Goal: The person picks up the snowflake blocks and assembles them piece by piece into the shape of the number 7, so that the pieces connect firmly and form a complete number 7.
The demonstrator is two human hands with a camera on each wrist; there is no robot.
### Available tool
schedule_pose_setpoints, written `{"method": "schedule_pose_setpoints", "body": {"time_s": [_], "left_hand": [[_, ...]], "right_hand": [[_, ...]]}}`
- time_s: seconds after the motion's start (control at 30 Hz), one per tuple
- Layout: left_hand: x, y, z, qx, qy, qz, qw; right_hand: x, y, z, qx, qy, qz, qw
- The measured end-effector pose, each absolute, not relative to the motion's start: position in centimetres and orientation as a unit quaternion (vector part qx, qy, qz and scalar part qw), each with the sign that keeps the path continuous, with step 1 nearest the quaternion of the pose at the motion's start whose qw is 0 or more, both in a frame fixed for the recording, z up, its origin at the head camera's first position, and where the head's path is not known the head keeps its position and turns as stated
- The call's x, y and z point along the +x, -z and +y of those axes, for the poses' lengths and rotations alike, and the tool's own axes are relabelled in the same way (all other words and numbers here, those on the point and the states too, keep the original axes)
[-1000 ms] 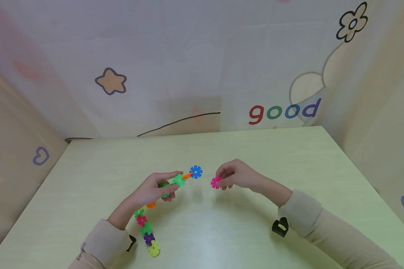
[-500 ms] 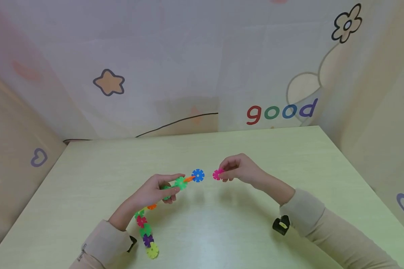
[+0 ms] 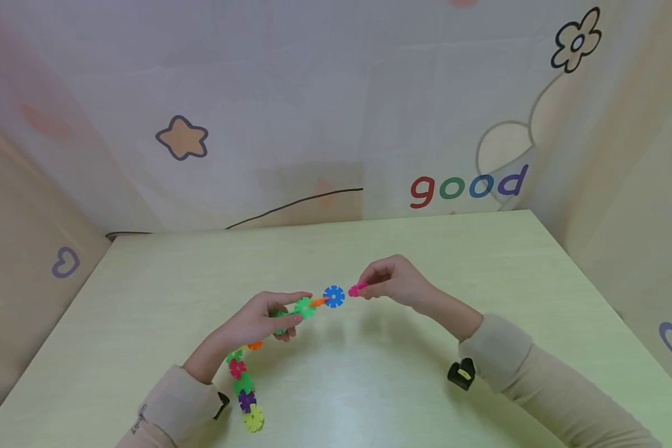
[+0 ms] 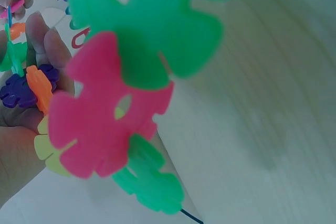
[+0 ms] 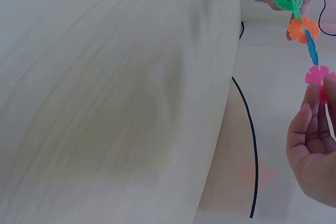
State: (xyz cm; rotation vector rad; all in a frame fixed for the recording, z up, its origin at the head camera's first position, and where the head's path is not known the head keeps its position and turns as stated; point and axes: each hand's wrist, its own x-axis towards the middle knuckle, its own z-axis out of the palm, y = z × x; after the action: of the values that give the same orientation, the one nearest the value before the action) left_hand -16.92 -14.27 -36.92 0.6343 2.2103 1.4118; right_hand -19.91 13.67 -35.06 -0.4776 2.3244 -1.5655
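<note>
My left hand (image 3: 263,317) pinches a chain of notched plastic snowflake discs by a green disc (image 3: 305,307). Beyond its fingertips an orange disc (image 3: 318,302) and a blue disc (image 3: 333,297) stick out to the right at the chain's end. The chain's other part hangs below the hand, with a red disc (image 3: 238,369), a purple disc (image 3: 247,400) and a yellow disc (image 3: 254,418). Between thumb and fingers my right hand (image 3: 394,283) pinches a pink disc (image 3: 356,290), turned nearly edge-on, just right of the blue one. The left wrist view shows a purple disc (image 4: 21,90) at the left palm.
A pale wooden table (image 3: 425,373) lies under both hands. Behind it and at the sides hang printed curtains (image 3: 291,93) with a star, a flower and the word "good". Dark straps (image 3: 462,373) sit at the wrists.
The pink disc has risen, turned from face-on to nearly edge-on, and come closer to the blue disc. The left hand and the chain's end have shifted slightly right.
</note>
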Motion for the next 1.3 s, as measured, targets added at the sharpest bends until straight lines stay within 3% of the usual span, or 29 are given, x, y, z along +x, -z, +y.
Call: {"method": "schedule_pose_setpoints", "body": {"time_s": [0.47,1.0,1.3], "left_hand": [[-16.9,36.8,-13.8,0.233,-0.499,0.804,0.224],[-17.2,37.2,-11.8,0.266,-0.434,0.852,0.118],[-16.8,37.0,-10.4,0.233,-0.461,0.847,0.123]], "right_hand": [[-19.7,35.4,12.8,-0.181,0.537,0.812,0.138],[-19.0,35.8,12.5,-0.170,0.547,0.811,0.118],[-18.4,35.9,12.2,-0.183,0.558,0.801,0.121]]}}
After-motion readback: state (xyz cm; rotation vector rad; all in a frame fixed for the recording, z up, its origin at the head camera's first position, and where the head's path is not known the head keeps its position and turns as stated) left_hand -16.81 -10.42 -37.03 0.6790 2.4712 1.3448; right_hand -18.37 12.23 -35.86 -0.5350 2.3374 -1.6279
